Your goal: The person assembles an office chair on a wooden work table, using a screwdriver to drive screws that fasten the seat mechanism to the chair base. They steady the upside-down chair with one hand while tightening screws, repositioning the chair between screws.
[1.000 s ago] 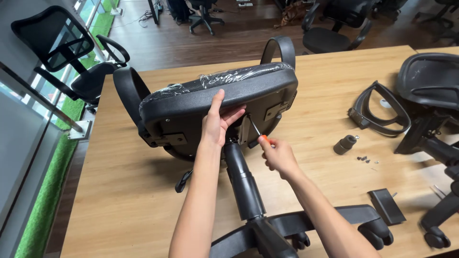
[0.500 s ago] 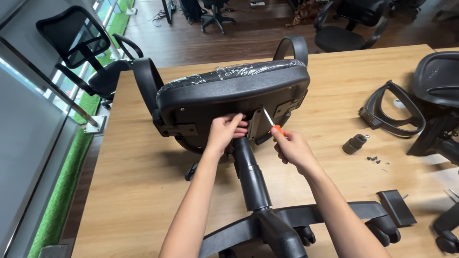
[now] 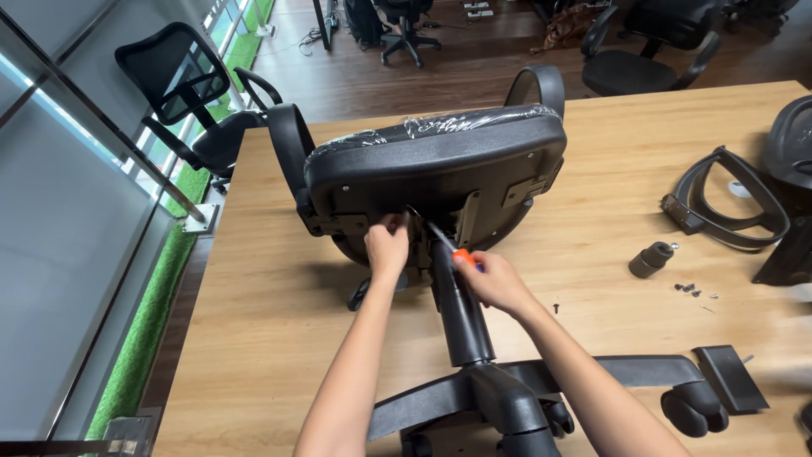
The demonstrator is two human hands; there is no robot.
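Presently on the wooden table (image 3: 254, 338): one black office chair (image 3: 436, 173), lying on its side with the underside of the seat facing the camera, its plastic-wrapped cushion edge uppermost and an armrest at either end. Gas-lift column (image 3: 461, 313), black, runs from the seat plate down to the star base (image 3: 507, 398), whose castors sit at the lower edge of the view. Left hand (image 3: 387, 247): fingers curled together against the metal mechanism under the seat, just left of the column; whether they pinch anything small there cannot be told. Right hand (image 3: 495, 282): fingers closed around the orange handle of a screwdriver (image 3: 444, 244), its shaft slanting up and left with the tip at the seat mechanism, close beside the left hand. To the right, well apart: one loose black armrest (image 3: 727, 203), one short dark cylinder (image 3: 651, 259), a few small screws (image 3: 689, 289), one flat black plate (image 3: 729, 377). Beyond the table's far left corner: another black chair (image 3: 190, 101) on the floor.
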